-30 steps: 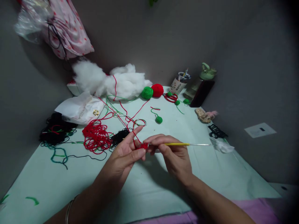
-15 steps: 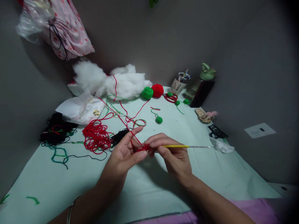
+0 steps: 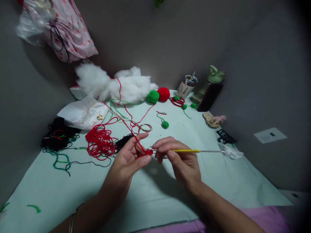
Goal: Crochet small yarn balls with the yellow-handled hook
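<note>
Between thumb and fingers, my left hand (image 3: 130,158) pinches a small piece of red crochet (image 3: 147,152). A strand of red yarn (image 3: 139,141) runs up from it past my raised index finger towards the back of the table. My right hand (image 3: 181,158) grips a crochet hook (image 3: 187,150) by its yellow handle, with a bare metal shaft sticking out to the right. The hook's left tip reaches the edge of the red piece; whether it sits inside a loop I cannot tell.
Left of my hands lie a red yarn tangle (image 3: 100,139) and black yarn (image 3: 58,137). White stuffing (image 3: 131,89), a green yarn ball (image 3: 153,96), a red yarn ball (image 3: 164,94), red-handled scissors (image 3: 178,102) and a pen cup (image 3: 186,87) line the back. A small green crocheted ball (image 3: 165,124) lies ahead.
My right hand and the hook have shifted slightly right, away from my left hand. A gap now shows between my right fingertips and the red piece.
</note>
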`<action>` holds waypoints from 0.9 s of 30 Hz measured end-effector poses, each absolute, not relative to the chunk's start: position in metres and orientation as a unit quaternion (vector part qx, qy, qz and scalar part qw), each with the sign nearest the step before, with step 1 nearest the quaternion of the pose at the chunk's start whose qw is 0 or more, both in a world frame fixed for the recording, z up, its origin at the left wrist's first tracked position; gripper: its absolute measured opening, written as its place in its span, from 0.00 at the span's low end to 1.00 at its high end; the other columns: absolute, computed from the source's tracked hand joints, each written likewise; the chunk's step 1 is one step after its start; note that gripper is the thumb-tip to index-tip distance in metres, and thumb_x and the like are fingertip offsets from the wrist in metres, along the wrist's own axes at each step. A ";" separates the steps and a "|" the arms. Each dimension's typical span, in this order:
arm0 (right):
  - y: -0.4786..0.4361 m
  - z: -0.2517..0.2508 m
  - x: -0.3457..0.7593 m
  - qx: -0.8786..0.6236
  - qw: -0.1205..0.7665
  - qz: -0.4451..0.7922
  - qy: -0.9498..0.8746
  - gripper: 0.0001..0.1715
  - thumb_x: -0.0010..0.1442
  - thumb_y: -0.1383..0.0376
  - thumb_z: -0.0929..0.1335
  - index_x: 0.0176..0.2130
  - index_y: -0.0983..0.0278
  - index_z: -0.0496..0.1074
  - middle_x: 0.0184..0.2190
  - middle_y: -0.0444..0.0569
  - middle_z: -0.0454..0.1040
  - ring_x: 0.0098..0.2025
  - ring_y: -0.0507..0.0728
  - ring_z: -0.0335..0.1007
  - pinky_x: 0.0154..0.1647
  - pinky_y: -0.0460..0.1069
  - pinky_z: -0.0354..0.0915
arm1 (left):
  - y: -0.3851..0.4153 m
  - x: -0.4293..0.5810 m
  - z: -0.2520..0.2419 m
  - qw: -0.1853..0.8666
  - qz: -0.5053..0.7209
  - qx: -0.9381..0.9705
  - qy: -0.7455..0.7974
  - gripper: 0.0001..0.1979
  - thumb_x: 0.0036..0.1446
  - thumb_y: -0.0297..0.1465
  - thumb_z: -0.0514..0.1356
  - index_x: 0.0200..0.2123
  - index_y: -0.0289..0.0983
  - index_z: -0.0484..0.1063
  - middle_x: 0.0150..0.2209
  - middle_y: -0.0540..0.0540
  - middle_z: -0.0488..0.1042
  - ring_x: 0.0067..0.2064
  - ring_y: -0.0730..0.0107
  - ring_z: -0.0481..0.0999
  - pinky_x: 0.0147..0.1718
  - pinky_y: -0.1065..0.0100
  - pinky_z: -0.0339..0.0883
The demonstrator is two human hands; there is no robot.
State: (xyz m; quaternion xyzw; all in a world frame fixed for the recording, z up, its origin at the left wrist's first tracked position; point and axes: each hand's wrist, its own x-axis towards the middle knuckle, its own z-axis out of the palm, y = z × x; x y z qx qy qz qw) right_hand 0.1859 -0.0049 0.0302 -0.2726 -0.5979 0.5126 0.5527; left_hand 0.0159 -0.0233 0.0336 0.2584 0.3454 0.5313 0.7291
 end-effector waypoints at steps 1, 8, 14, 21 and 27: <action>-0.005 0.030 0.185 -0.270 0.544 0.525 -0.596 0.10 0.71 0.63 0.69 0.46 0.55 0.82 0.45 0.49 0.80 0.38 0.52 0.75 0.34 0.48 0.72 | -0.024 0.017 0.034 0.740 0.523 0.260 0.335 0.28 0.52 0.29 0.73 0.57 0.42 0.73 0.38 0.49 0.78 0.41 0.68 0.76 0.47 0.64 0.65; -0.004 0.029 0.183 -0.271 0.543 0.555 -0.569 0.08 0.70 0.61 0.70 0.45 0.55 0.82 0.45 0.49 0.82 0.34 0.51 0.75 0.31 0.47 0.70 | -0.024 0.016 0.036 0.754 0.513 0.275 0.305 0.31 0.53 0.30 0.73 0.60 0.41 0.71 0.43 0.45 0.80 0.42 0.63 0.78 0.48 0.61 0.68; -0.004 0.030 0.183 -0.273 0.542 0.548 -0.575 0.08 0.70 0.62 0.70 0.45 0.55 0.82 0.44 0.49 0.83 0.35 0.51 0.76 0.33 0.47 0.72 | -0.022 0.015 0.036 0.736 0.513 0.274 0.346 0.26 0.55 0.30 0.71 0.57 0.39 0.74 0.41 0.45 0.81 0.40 0.65 0.78 0.42 0.64 0.67; -0.001 0.032 0.184 -0.255 0.543 0.604 -0.525 0.07 0.70 0.61 0.70 0.44 0.57 0.81 0.40 0.47 0.83 0.31 0.50 0.77 0.30 0.45 0.72 | -0.022 0.017 0.037 0.722 0.513 0.287 0.364 0.25 0.55 0.28 0.70 0.56 0.39 0.74 0.36 0.47 0.78 0.37 0.68 0.74 0.36 0.67 0.64; -0.002 0.041 0.191 -0.286 0.531 0.568 -0.560 0.11 0.73 0.60 0.66 0.43 0.61 0.77 0.36 0.48 0.81 0.29 0.52 0.77 0.30 0.48 0.75 | -0.023 0.015 0.036 0.693 0.531 0.301 0.384 0.23 0.55 0.29 0.70 0.55 0.38 0.76 0.30 0.51 0.73 0.33 0.70 0.69 0.37 0.67 0.64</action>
